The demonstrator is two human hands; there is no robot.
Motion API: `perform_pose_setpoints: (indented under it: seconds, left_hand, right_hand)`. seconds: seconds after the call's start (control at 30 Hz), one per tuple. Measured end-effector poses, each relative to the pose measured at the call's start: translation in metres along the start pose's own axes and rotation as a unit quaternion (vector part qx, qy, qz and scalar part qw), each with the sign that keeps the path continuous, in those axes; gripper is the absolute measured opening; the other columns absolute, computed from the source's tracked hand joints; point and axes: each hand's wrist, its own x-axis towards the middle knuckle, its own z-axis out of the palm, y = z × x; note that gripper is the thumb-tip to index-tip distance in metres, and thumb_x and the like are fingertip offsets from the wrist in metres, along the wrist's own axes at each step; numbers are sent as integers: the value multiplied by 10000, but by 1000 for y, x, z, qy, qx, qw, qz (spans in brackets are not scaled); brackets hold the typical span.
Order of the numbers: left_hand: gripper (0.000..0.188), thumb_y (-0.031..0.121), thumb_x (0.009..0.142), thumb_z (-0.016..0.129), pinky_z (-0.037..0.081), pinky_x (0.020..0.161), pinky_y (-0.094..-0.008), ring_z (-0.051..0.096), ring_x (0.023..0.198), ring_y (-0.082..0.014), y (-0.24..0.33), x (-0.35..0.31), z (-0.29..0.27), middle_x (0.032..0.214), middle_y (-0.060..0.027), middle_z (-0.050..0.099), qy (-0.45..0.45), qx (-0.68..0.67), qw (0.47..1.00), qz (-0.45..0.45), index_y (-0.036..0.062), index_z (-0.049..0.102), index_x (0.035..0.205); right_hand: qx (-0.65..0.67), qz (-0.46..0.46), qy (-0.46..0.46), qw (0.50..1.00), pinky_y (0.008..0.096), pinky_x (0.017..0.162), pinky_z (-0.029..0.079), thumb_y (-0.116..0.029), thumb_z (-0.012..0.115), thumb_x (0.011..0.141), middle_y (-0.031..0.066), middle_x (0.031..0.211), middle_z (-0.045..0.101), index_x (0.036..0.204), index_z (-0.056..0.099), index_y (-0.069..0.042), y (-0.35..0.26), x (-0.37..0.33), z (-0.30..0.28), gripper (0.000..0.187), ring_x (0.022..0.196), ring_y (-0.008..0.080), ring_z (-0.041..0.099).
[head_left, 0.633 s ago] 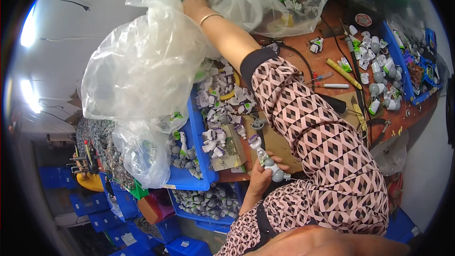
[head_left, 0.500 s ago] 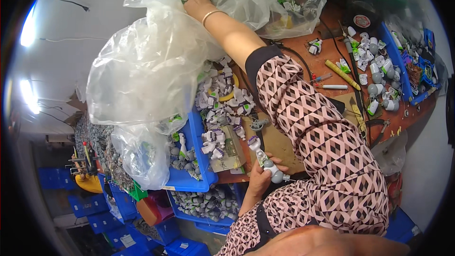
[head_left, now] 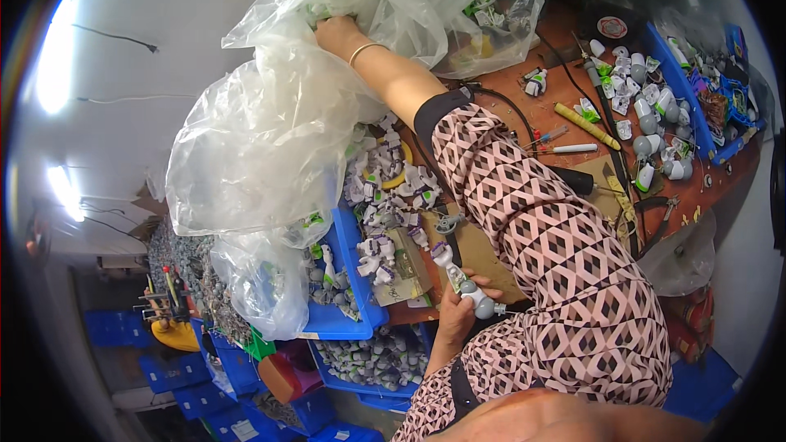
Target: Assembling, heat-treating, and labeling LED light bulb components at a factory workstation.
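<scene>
My left hand (head_left: 460, 309) is closed round a white-and-grey plastic assembly (head_left: 477, 298) with rounded grey ends. A white piece with a purple tip (head_left: 443, 255) points up from it, away from me. My right arm stretches far forward, and my right hand (head_left: 337, 34) is at the opening of a large clear plastic bag (head_left: 262, 147). Green-and-white parts (head_left: 332, 8) show through the plastic beside that hand. Its fingertips are hidden, so what they touch does not show.
White-and-purple parts (head_left: 378, 255) are heaped by a blue tray (head_left: 372, 321) on the left. A yellow stick (head_left: 586, 125), a soldering iron (head_left: 591, 74), pliers (head_left: 667, 211) and a white pen (head_left: 575, 148) lie right of my arm. Another blue tray (head_left: 706, 147) stands far right.
The whole view has shifted slightly. My left hand still grips the assembly, and my right hand stays at the bag's opening.
</scene>
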Motion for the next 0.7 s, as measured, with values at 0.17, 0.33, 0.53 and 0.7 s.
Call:
perform_pose_setpoints:
  seconds: [0.17,0.33,0.53,0.7]
  left_hand:
    - [557,209,803,658,484,832,-422,599,965,-338,-4,8,-1,1095,-160,541,-18,3,1000,12,30,349,1230]
    - [542,203,809,648,491,825,-427,598,965,-339,-3,6,2,1097,-158,540,-32,-14,999,25,29,353,1229]
    - [522,191,818,637,490,825,-413,602,959,-328,-3,5,5,1104,-160,542,-14,-6,999,35,24,362,1229]
    - [512,199,826,632,488,831,-413,601,962,-324,-5,8,3,1104,-156,545,-30,-2,999,43,26,364,1228]
  right_hand:
    - [47,-35,76,995,400,696,512,-116,479,815,104,909,663,843,684,-94,27,-4,-15,209,861,252,645]
    - [208,82,147,963,349,690,505,-228,497,817,88,788,662,844,655,-56,18,-18,-40,235,770,279,637]
    - [582,134,33,802,318,666,499,-188,536,768,101,749,653,934,638,-51,27,-39,-72,238,736,189,638]
    - [815,150,0,559,306,716,514,-60,529,751,106,971,637,1080,537,-2,39,-50,-81,334,882,186,602]
